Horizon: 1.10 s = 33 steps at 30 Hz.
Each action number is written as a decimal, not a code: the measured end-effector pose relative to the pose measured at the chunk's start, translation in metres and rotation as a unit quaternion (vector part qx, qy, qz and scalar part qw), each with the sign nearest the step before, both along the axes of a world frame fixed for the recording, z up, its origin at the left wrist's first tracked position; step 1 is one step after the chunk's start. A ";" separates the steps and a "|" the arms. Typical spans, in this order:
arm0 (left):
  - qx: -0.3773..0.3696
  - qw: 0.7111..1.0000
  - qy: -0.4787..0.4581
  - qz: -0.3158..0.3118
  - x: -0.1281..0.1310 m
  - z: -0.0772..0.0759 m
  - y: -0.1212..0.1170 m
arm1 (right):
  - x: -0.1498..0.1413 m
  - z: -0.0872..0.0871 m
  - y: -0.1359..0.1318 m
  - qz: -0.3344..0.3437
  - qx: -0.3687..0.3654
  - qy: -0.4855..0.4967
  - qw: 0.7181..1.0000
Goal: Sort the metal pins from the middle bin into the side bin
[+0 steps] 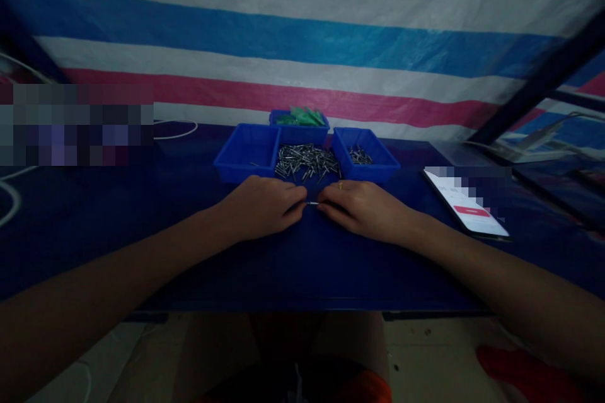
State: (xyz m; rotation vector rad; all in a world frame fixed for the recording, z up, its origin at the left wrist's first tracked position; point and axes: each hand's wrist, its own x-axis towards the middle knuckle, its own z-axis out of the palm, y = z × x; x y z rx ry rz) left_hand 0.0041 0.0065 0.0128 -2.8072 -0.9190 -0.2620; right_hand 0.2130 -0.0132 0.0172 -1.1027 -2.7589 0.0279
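My left hand [261,206] and my right hand [365,209] rest on the dark blue table [302,270], fingertips facing each other. Both pinch a small metal pin [312,203] held level between them. A ring shows on a right-hand finger. Just beyond my hands lies a loose pile of small metal pins [307,161] on the table. Left of the pile stands a blue tray [246,154] that looks almost bare. A second blue tray [365,156] on the right holds a few pins.
A third blue tray [299,124] behind the pile holds green packets. A phone [466,202] with a lit screen lies at the right. White cables [174,132] run along the left. A striped tarp [302,31] hangs behind the table. A dark metal bar [539,84] slants at right.
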 end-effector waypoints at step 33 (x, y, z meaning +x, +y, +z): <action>-0.002 1.000 0.003 0.007 0.000 0.002 0.000 | 0.000 0.001 0.000 -0.008 -0.014 0.009 1.000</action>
